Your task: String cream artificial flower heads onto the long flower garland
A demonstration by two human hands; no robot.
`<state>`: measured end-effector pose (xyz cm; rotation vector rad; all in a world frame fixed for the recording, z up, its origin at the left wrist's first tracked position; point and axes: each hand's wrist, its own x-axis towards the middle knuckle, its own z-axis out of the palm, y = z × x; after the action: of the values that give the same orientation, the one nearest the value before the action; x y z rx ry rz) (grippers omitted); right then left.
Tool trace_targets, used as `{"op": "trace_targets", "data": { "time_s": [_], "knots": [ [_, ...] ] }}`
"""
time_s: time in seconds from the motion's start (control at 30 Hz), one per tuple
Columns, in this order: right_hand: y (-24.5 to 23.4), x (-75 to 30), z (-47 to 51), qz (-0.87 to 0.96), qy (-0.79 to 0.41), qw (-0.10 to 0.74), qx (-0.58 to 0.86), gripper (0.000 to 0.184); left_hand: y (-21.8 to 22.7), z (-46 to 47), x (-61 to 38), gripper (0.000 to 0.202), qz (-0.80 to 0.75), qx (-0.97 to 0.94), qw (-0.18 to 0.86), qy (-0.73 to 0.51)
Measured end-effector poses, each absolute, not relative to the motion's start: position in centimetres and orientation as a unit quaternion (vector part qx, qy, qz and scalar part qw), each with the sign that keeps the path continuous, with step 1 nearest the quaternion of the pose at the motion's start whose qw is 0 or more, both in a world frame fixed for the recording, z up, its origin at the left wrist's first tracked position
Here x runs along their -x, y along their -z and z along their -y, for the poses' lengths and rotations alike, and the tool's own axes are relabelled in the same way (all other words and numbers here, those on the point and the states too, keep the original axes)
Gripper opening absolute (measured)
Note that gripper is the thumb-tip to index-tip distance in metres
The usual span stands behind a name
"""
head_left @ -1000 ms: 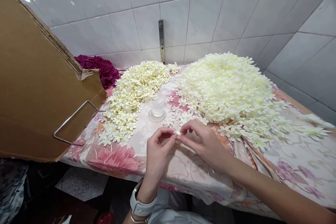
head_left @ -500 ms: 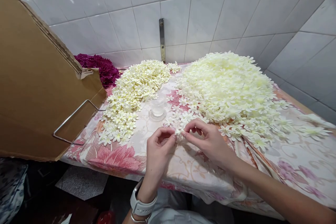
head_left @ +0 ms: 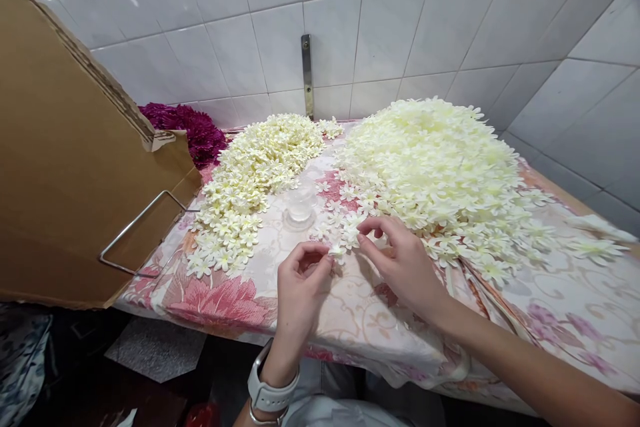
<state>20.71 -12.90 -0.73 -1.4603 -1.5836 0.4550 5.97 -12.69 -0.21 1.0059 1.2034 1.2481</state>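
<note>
- The left hand pinches a small white flower between thumb and forefinger, its petals poking out past the fingertips toward the right hand
- The right hand is apart from that flower, thumb and forefinger bent toward each other beside some loose white flowers; whether it grips anything, I cannot tell
- The pinched flower is just above the near-middle part of the worktop, which is covered in a floral cloth
- Beyond the right hand rises a large pale heap of flowers, spreading out toward the near right
- On the left lies a narrower pile of small cream flowers, some with yellow centres
- Between the two piles stands a small clear container
- Deep purple flowers sit at the back left, partly behind a cardboard sheet
- A bent metal wire frame shows against the cardboard
- A pale-strapped watch is on the left wrist
</note>
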Motion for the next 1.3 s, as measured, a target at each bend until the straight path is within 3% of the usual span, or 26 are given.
{"op": "trace_targets", "data": {
  "time_s": [0.23, 0.47, 0.8, 1.0, 1.3],
  "knots": [
    [0.24, -20.31, 13.19, 0.730, -0.228, 0.391, 0.512, 0.010, 0.41, 12.74, -5.79, 0.011, -0.495, -0.434, 0.545, -0.520],
    [0.12, -20.16, 13.22, 0.732, -0.247, 0.384, 0.505, 0.017, 0.13, 12.78, -5.79, 0.010, -0.496, -0.442, 0.545, -0.511],
    [0.54, -20.89, 12.95, 0.635, -0.246, 0.461, 0.569, 0.011, 0.57, 12.67, -5.86, 0.012, -0.501, -0.417, 0.541, -0.532],
    [0.38, -20.86, 12.89, 0.601, -0.294, 0.461, 0.584, 0.009, 0.52, 12.70, -5.85, 0.012, -0.505, -0.415, 0.543, -0.527],
    [0.62, -20.90, 12.76, 0.576, -0.387, 0.453, 0.559, 0.022, 0.64, 12.73, -5.79, 0.011, -0.498, -0.420, 0.547, -0.526]
  ]
}}
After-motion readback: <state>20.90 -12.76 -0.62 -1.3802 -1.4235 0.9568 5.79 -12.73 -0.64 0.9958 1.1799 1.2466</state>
